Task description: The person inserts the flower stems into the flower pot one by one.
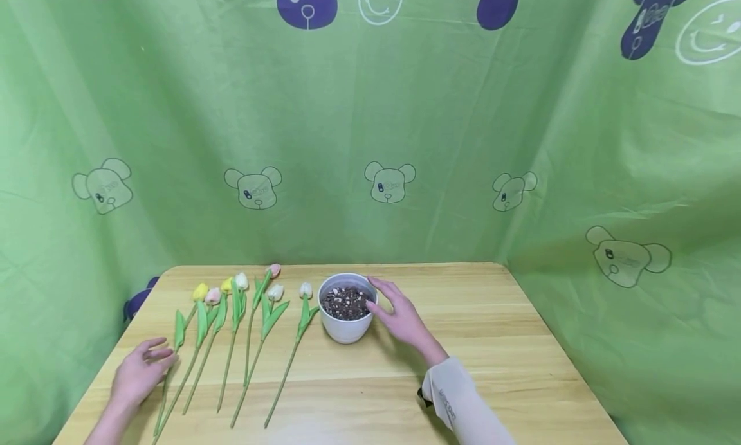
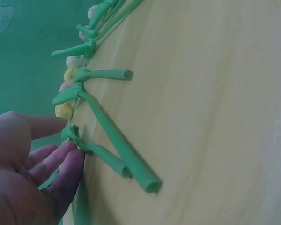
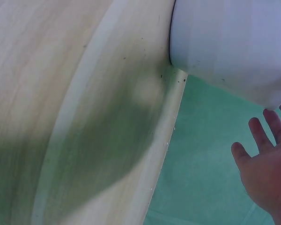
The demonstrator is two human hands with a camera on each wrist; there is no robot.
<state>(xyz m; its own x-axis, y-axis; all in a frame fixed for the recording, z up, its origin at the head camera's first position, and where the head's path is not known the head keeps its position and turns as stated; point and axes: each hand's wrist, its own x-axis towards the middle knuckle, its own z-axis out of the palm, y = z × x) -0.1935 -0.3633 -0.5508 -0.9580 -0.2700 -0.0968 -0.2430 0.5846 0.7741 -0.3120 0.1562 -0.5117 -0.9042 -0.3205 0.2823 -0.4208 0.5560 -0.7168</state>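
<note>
Nearest the person, the left hand (image 1: 137, 374) lies low over the wooden tabletop (image 1: 475, 342) with its fingers loosely spread and holding nothing; in the left wrist view its fingertips (image 2: 69, 157) touch the leaf of the nearest tulip stem (image 2: 107, 159), at the outer end of the row. The cut ends of two green stems cross just beside those fingers, one lying over the other (image 2: 126, 152). A pale sleeve (image 1: 463, 400) covers the forearm behind the right hand.

The right hand (image 1: 402, 316) is spread flat, fingers straight and a little apart, and grips nothing. It sits just beside the white pot (image 1: 346, 319), on the side away from the left hand; from the head view its fingertips look to reach the pot's rim, but whether they truly touch cannot be told. In the right wrist view the palm (image 3: 267, 173) hangs apart from the pot's smooth wall (image 3: 229, 42).

Between the two hands lies the row of artificial tulips (image 1: 243, 329), laid side by side on the tabletop, stems toward the person and heads away. The heads are yellow (image 1: 200, 291), pink (image 1: 274, 269) and whitish (image 1: 305, 290). The pot stands upright just past the tulip closest to the right hand, filled with dark pebbly soil (image 1: 346, 302).

Farthest off, beyond both hands, a green cloth (image 1: 370, 123) printed with bear faces hangs behind the tabletop
</note>
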